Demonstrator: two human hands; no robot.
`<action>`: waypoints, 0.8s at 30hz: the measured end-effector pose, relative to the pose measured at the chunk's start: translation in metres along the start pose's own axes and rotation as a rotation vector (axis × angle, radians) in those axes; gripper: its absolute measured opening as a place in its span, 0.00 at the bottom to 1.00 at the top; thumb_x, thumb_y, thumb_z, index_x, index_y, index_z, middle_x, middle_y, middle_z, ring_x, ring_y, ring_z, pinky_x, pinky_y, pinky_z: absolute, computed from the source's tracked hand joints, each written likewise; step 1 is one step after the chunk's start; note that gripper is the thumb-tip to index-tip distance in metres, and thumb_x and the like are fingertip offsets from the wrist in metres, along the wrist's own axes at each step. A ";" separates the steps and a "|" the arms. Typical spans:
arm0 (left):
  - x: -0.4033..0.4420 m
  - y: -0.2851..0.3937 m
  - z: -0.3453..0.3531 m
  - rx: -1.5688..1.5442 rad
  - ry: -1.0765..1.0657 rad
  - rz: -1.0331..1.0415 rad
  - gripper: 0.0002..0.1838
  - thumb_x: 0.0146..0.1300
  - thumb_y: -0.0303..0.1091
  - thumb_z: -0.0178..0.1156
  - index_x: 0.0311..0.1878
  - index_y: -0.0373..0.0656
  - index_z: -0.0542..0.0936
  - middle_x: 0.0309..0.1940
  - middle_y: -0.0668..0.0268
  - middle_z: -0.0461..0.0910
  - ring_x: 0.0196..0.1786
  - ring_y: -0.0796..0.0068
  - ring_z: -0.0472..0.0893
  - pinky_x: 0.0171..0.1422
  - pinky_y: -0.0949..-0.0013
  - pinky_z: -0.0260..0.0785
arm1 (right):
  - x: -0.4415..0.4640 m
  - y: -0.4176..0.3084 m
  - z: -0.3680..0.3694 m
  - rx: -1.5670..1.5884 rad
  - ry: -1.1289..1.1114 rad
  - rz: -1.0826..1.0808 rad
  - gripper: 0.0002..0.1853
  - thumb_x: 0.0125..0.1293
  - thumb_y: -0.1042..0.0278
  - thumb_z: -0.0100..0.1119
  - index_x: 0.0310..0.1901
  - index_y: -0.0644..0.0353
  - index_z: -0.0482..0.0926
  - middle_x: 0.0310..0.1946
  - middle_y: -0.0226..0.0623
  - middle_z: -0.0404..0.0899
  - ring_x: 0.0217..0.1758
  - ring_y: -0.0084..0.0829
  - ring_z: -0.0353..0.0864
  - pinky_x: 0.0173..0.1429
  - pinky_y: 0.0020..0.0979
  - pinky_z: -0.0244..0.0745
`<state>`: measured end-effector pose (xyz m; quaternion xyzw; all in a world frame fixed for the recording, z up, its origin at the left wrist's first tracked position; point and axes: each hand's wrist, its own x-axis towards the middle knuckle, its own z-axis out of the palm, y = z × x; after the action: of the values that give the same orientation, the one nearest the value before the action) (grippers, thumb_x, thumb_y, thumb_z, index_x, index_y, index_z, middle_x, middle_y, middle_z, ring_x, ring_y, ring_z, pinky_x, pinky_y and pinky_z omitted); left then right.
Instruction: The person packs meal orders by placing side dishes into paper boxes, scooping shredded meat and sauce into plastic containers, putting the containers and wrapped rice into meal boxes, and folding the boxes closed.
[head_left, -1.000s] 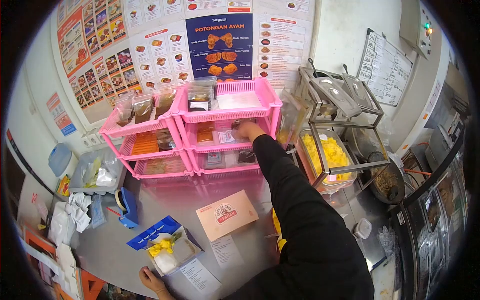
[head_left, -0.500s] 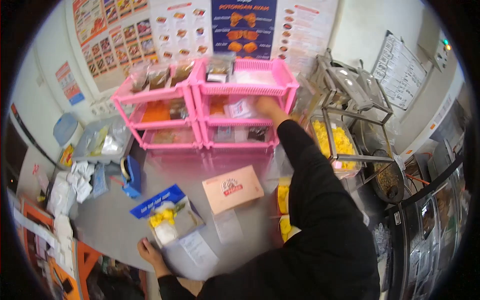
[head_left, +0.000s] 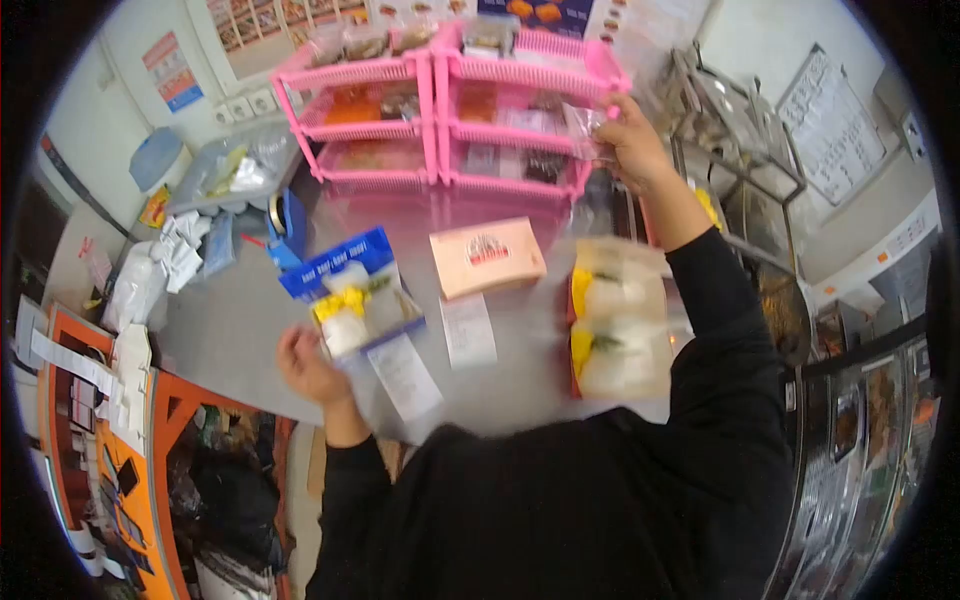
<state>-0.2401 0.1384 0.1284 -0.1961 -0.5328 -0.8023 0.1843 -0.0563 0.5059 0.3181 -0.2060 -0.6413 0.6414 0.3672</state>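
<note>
My right hand (head_left: 632, 145) grips a small clear plastic packet (head_left: 583, 130) at the right side of the pink rack (head_left: 520, 75); the packet's contents are too blurred to make out. Low beside the open blue-lidded food box (head_left: 405, 308), my left hand (head_left: 312, 368) hangs with loosely bent fingers and nothing visible in it. That box holds yellow pieces (head_left: 345, 300) and a white portion (head_left: 344, 330). A closed pale-orange box (head_left: 488, 257) stands to its right. Further right, two open boxes (head_left: 622, 370) hold white portions and yellow pieces.
Two paper receipts (head_left: 468, 331) lie on the metal table (head_left: 225, 325). A blue tape dispenser (head_left: 288, 228) and a lidded grey tub (head_left: 235, 165) stand at left. Metal racking (head_left: 745, 160) rises at right. Packets fill the rack's shelves.
My right hand has drawn back from the rack's middle shelf toward the right, bringing out the clear packet. My left hand has lifted slightly. The view has tilted downward.
</note>
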 end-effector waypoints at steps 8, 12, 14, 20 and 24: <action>-0.045 0.128 0.166 -0.294 -1.362 -0.731 0.13 0.56 0.37 0.59 0.36 0.36 0.78 0.31 0.64 0.79 0.32 0.80 0.76 0.35 0.76 0.68 | -0.161 -0.032 0.037 -0.396 -0.372 -0.031 0.08 0.55 0.76 0.58 0.38 0.62 0.76 0.37 0.27 0.73 0.34 0.15 0.70 0.35 0.18 0.65; -0.065 0.124 0.179 -0.114 -1.611 -0.462 0.13 0.56 0.38 0.59 0.30 0.36 0.79 0.22 0.68 0.78 0.28 0.84 0.75 0.30 0.76 0.65 | -0.202 -0.030 0.011 -0.934 -0.051 -0.468 0.04 0.53 0.72 0.61 0.32 0.58 0.79 0.32 0.27 0.72 0.33 0.17 0.67 0.35 0.21 0.61; -0.076 0.139 0.181 -0.014 -1.645 -0.175 0.11 0.55 0.38 0.60 0.29 0.38 0.78 0.19 0.65 0.76 0.22 0.78 0.74 0.26 0.72 0.62 | -0.221 -0.030 0.004 -1.167 -0.001 -0.686 0.04 0.52 0.70 0.63 0.29 0.57 0.80 0.28 0.27 0.71 0.31 0.17 0.66 0.33 0.22 0.60; -0.124 0.140 0.187 -0.236 -1.873 0.110 0.09 0.53 0.36 0.61 0.27 0.41 0.76 0.19 0.61 0.74 0.21 0.71 0.71 0.26 0.69 0.60 | -0.271 -0.001 -0.023 -0.421 -0.214 0.319 0.10 0.53 0.67 0.49 0.23 0.65 0.75 0.16 0.28 0.71 0.21 0.16 0.66 0.26 0.21 0.62; -0.143 0.143 0.198 -0.283 -2.030 -0.091 0.13 0.54 0.37 0.59 0.24 0.37 0.74 0.17 0.59 0.72 0.18 0.70 0.71 0.26 0.69 0.61 | -0.286 0.012 -0.044 -0.312 -0.176 0.315 0.09 0.53 0.69 0.49 0.21 0.64 0.74 0.15 0.27 0.70 0.20 0.16 0.65 0.24 0.22 0.61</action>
<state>-0.0217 0.2828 0.2374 -0.7820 -0.3451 -0.3199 -0.4087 0.1581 0.3268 0.2430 -0.3010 -0.7220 0.5996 0.1690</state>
